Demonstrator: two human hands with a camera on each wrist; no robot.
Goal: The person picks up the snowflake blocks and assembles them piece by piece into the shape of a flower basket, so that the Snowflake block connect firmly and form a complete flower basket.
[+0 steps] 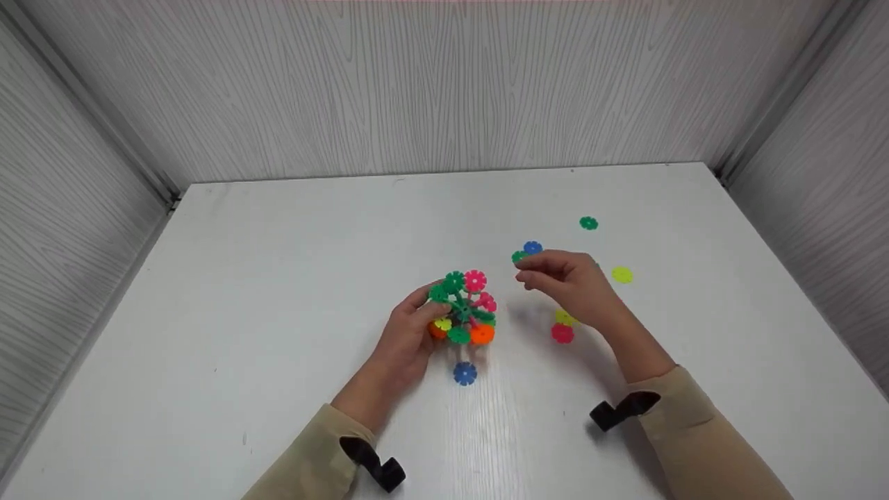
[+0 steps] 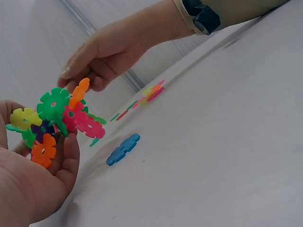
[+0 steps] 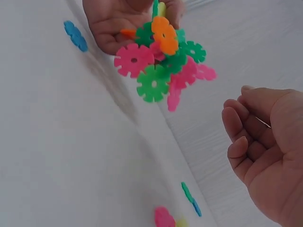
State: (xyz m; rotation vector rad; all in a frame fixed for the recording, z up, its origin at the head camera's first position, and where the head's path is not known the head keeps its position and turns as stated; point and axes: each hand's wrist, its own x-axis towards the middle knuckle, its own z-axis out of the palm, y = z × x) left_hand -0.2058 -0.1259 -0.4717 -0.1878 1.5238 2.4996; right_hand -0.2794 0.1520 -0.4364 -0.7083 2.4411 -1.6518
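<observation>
My left hand [image 1: 410, 330] grips a ball-like cluster of interlocking plastic flower discs [image 1: 464, 311] above the table. Pink, green, orange and yellow discs, slotted into one another, point outward in many directions; the left wrist view also shows a dark purple disc [image 2: 43, 130] in it. To the right of the cluster and apart from it hovers my right hand [image 1: 571, 281]. Its fingers are loosely bent and nothing shows between thumb and fingertips in the right wrist view. Below the cluster a single blue disc [image 1: 464, 373] lies on the table.
Loose discs lie around the right hand: a blue one [image 1: 533, 247] beside a green one [image 1: 519, 257], a yellow disc [image 1: 622, 275], a farther green disc [image 1: 589, 223], and a pink disc [image 1: 562, 333] against another yellow one [image 1: 565, 317]. Wood-grain panels [image 1: 430, 83] enclose the white table [image 1: 278, 278].
</observation>
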